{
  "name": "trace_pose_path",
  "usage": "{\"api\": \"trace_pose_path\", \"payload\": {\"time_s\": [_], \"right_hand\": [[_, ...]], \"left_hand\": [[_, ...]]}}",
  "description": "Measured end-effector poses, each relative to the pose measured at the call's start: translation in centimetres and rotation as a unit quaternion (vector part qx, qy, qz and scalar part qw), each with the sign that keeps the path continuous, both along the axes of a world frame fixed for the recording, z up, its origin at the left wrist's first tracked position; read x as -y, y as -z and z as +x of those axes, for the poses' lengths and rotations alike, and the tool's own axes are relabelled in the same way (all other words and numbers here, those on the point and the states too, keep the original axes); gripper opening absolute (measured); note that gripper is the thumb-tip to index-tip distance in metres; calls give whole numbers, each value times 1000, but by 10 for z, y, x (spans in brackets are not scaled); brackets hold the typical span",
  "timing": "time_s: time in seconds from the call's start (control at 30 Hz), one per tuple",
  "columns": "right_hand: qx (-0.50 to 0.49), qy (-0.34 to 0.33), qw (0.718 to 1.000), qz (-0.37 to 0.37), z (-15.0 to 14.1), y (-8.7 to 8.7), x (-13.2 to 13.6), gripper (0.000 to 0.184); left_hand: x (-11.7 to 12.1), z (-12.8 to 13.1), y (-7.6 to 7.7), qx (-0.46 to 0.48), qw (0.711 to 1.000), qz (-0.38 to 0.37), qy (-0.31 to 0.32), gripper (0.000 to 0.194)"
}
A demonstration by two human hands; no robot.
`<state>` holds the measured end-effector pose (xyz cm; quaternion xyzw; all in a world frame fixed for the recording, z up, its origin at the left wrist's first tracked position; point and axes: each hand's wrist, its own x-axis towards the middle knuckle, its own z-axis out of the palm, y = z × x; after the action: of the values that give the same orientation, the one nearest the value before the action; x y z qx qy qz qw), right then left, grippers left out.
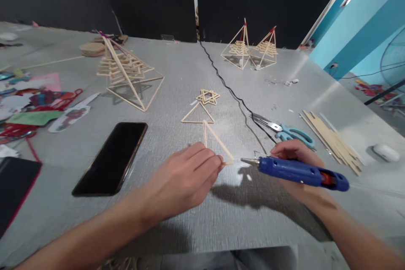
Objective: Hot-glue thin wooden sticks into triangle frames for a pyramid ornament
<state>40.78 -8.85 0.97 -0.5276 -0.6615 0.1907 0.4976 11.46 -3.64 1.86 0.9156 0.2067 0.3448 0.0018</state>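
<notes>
My left hand (190,171) is closed near the table's front middle, its fingers pinching a thin wooden stick triangle (219,139) by a lower corner. A blue hot glue gun (291,171) is in my right hand (299,154), fingers wrapped round it. Its metal nozzle points left, a short gap from the triangle's right corner. Just beyond my left hand lies a second stick triangle (198,121), and behind that a small six-pointed stick star (209,97).
Stick pyramids stand at the back left (128,71) and back right (240,48). A black phone (110,158) lies left. Right are blue-handled pliers (294,133), loose flat sticks (332,141) and a white earbud case (386,152). A black cord (228,86) crosses the table.
</notes>
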Motion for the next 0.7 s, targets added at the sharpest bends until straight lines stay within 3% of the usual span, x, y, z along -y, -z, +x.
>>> {"api": "trace_pose_path", "payload": {"time_s": [0.23, 0.7], "right_hand": [[2, -65, 998, -23, 9, 3, 2, 37], [17, -72, 997, -16, 13, 1, 0, 26]], "left_hand": [[1, 0, 0, -11, 1000, -14, -2, 18], [1, 1, 1, -7, 1000, -10, -2, 18]]}}
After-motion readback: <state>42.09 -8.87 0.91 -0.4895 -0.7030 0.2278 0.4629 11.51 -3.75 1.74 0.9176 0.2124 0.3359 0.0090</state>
